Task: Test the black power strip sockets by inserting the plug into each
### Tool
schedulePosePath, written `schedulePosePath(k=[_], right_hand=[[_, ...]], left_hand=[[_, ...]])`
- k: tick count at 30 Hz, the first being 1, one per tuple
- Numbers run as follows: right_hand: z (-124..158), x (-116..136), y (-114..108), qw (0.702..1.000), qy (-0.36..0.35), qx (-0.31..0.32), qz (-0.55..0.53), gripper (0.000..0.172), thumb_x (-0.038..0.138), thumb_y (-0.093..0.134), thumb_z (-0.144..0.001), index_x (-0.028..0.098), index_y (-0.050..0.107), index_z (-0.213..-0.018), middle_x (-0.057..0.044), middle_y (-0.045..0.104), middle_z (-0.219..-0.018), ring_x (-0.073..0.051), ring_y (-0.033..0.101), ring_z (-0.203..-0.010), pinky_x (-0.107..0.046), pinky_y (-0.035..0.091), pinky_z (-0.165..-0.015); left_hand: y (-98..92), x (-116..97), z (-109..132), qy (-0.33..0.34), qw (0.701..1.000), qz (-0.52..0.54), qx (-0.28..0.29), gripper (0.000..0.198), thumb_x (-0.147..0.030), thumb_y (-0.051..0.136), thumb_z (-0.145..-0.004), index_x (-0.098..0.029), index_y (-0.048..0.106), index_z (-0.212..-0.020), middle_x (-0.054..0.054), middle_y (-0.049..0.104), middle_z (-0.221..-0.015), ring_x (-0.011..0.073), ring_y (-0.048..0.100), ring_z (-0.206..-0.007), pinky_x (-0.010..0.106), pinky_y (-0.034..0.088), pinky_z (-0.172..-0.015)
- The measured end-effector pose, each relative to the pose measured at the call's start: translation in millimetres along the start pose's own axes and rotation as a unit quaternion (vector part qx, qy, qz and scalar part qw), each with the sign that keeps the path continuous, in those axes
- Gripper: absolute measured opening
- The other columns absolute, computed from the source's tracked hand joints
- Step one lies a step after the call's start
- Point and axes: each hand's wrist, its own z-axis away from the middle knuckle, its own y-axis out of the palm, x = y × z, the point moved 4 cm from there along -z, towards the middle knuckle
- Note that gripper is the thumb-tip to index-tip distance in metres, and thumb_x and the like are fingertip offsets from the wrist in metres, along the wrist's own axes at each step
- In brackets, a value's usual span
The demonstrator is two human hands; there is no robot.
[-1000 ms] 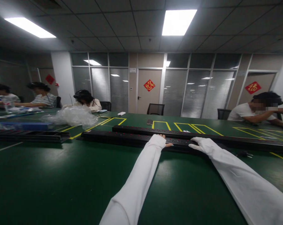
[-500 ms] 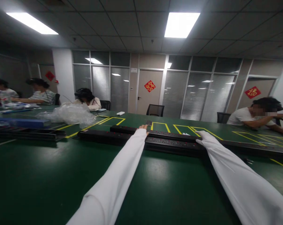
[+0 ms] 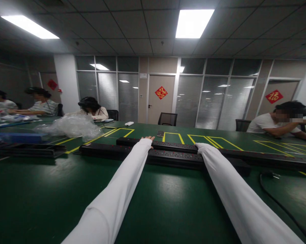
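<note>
Two long black power strips lie side by side across the green table, the near power strip [image 3: 175,159] and the far power strip [image 3: 174,145], with sockets and small red parts on top. My left hand [image 3: 150,139] rests over the far strip, its few visible fingers stretched out and apart. At the right part of the same strip is my right hand [image 3: 198,147]. The white sleeve hides most of it, so its fingers and grip cannot be made out. Part of both strips is behind my sleeves.
A black cable [image 3: 277,200] with a plug lies at the right. Clear plastic wrapping [image 3: 69,125], a blue box [image 3: 18,137] and black rails [image 3: 31,150] are on the left. Yellow tape [image 3: 173,133] marks the green table [image 3: 168,203]. Several people sit around it.
My right hand has moved left along the strips, closer to my left hand. My left hand stays over the far strip. The view has shifted slightly, and more black cable shows at right.
</note>
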Motion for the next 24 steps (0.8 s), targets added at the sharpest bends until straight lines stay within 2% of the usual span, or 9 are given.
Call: schedulePosePath(k=[3, 6, 12, 17, 21, 24], right_hand=[[8, 0, 3, 1.0, 0.004, 0.028, 0.001, 0.048, 0.026, 0.063, -0.061, 0.025, 0.058, -0.108, -0.005, 0.064, -0.095, -0.02, 0.061, -0.081, -0.029, 0.045, -0.068], [14, 2, 0, 1.0, 0.01, 0.013, 0.015, 0.051, 0.026, 0.062, -0.062, 0.023, 0.054, -0.113, -0.008, 0.06, -0.106, -0.023, 0.057, -0.094, -0.03, 0.042, -0.074], [17, 12, -8, 0.998, 0.031, -0.012, 0.047, 0.046, 0.024, 0.067, -0.062, 0.02, 0.055, -0.106, -0.011, 0.056, -0.107, -0.025, 0.052, -0.099, -0.034, 0.037, -0.08], [16, 22, -16, 0.997, 0.033, -0.016, 0.068, 0.057, 0.025, 0.074, -0.055, 0.017, 0.052, -0.106, -0.012, 0.052, -0.11, -0.026, 0.048, -0.102, -0.036, 0.036, -0.082], [16, 25, -19, 0.997, 0.028, -0.007, 0.07, 0.059, 0.03, 0.076, -0.053, 0.018, 0.051, -0.105, -0.012, 0.051, -0.11, -0.026, 0.048, -0.101, -0.034, 0.038, -0.077], [17, 24, -19, 0.997, 0.024, -0.006, 0.068, 0.06, 0.033, 0.077, -0.053, 0.018, 0.051, -0.105, -0.011, 0.051, -0.11, -0.025, 0.048, -0.1, -0.033, 0.039, -0.075]], left_hand=[[0.6, -1, -1, 0.0, 1.0, 0.001, -0.002, 0.078, -0.035, 0.067, -0.071, -0.031, 0.025, -0.135, 0.011, 0.036, -0.14, 0.0297, 0.036, -0.126, 0.051, 0.027, -0.1], [1.4, -2, 1, 0.002, 1.0, 0.003, -0.007, 0.073, -0.041, 0.063, -0.074, -0.03, 0.026, -0.135, 0.011, 0.037, -0.14, 0.0288, 0.036, -0.126, 0.049, 0.026, -0.101], [4.0, -2, 1, -0.004, 1.0, 0.002, -0.022, 0.076, -0.047, 0.062, -0.073, -0.029, 0.024, -0.136, 0.011, 0.034, -0.142, 0.0284, 0.03, -0.13, 0.05, 0.02, -0.104], [3.9, -11, -5, -0.002, 1.0, 0.001, -0.016, 0.081, -0.037, 0.07, -0.067, -0.029, 0.025, -0.135, 0.011, 0.036, -0.14, 0.0262, 0.029, -0.13, 0.051, 0.014, -0.106], [2.0, -20, -11, -0.007, 1.0, -0.002, -0.001, 0.079, -0.027, 0.073, -0.062, -0.024, 0.032, -0.13, 0.012, 0.045, -0.131, 0.0259, 0.039, -0.124, 0.047, 0.018, -0.106], [-0.3, -23, -14, -0.009, 1.0, -0.012, -0.005, 0.072, -0.026, 0.074, -0.061, -0.02, 0.039, -0.123, 0.012, 0.047, -0.127, 0.0262, 0.043, -0.119, 0.043, 0.024, -0.103]])
